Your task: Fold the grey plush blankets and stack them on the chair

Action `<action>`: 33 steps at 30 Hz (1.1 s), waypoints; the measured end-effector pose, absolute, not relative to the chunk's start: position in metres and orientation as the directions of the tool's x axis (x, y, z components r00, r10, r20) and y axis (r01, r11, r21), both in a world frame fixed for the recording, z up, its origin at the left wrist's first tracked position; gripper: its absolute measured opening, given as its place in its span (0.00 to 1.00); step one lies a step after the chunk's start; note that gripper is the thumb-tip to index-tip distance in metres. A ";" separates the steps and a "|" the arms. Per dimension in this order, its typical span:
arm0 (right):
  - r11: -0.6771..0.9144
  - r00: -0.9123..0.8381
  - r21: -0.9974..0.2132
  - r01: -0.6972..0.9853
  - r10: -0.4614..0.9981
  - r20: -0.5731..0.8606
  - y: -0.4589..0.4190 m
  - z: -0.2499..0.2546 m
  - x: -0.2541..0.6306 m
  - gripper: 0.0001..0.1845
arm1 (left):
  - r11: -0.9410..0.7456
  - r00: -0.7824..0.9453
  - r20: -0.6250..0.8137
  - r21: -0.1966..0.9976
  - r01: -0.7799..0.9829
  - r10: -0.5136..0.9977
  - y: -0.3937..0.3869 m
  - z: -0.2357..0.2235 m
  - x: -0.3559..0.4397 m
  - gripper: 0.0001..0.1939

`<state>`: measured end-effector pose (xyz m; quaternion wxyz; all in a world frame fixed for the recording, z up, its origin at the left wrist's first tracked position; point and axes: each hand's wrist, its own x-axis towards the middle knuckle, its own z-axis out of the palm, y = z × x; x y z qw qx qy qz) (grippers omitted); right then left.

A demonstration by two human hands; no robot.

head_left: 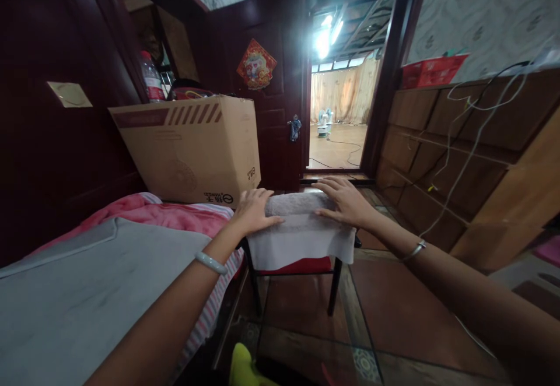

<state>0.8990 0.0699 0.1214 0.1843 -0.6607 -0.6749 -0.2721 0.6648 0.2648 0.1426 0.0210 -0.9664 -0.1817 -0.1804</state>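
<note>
A light grey towel (301,231) lies over a small chair with a red seat (301,266) and dark legs. Its far part forms a thick roll, while the near part lies flat and hangs over the front edge. My left hand (254,211) holds the left end of the roll, thumb on the near side and fingers over the back. At the right end, my right hand (345,202) has its thumb against the towel and its fingers reaching over the top. Both hands are bent loosely around the roll; the far fingertips are partly hidden.
On the left, a bed with a grey cover (105,275) and pink blanket (175,214) adjoins a large cardboard box (188,147). Brown drawers (441,135) with dangling cables stand right. An open doorway shows a fan (324,122). Something yellow-green (245,368) is below.
</note>
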 end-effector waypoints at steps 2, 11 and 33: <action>0.006 -0.080 0.131 0.991 0.818 0.570 0.082 0.123 0.892 0.42 | -0.947 0.880 0.363 0.018 0.322 0.306 0.255 0.146 0.678 0.41; -0.093 -0.022 0.144 0.985 0.766 0.642 0.091 0.086 0.885 0.41 | -0.936 0.902 0.318 -0.100 0.339 0.293 0.250 0.134 0.701 0.37; -0.060 -0.024 0.116 0.991 0.788 0.615 0.064 0.076 0.922 0.45 | -0.913 0.911 0.302 -0.207 0.351 0.281 0.263 0.129 0.665 0.46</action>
